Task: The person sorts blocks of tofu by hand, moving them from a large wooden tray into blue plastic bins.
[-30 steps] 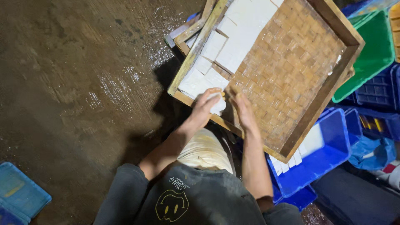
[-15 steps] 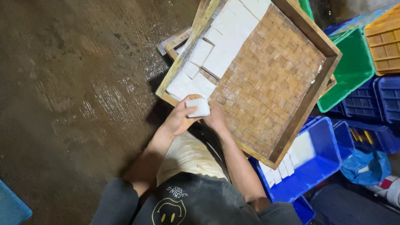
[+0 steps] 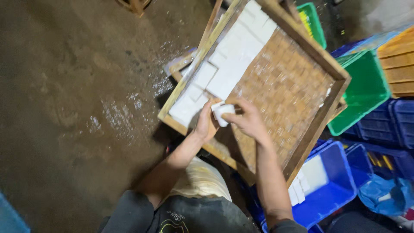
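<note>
Hands meet over the near corner of a wooden tray (image 3: 332, 92) with a woven bottom. The left hand (image 3: 205, 123) and the right hand (image 3: 246, 121) together grasp a small stack of white blocks (image 3: 221, 113), fingers closed around it from both sides, just above the tray's near rim. More white slabs (image 3: 228, 64) lie in rows along the tray's left side, some touching one another, while the tray's right half shows bare weave. Below the tray's right corner sits a blue crate (image 3: 334, 185) with a few white pieces stacked inside it. Beyond the tray's right edge stands a green crate (image 3: 366, 90), with an orange crate (image 3: 399, 64) beside that. Left of the tray spreads a wet brown floor (image 3: 73, 99).
</note>
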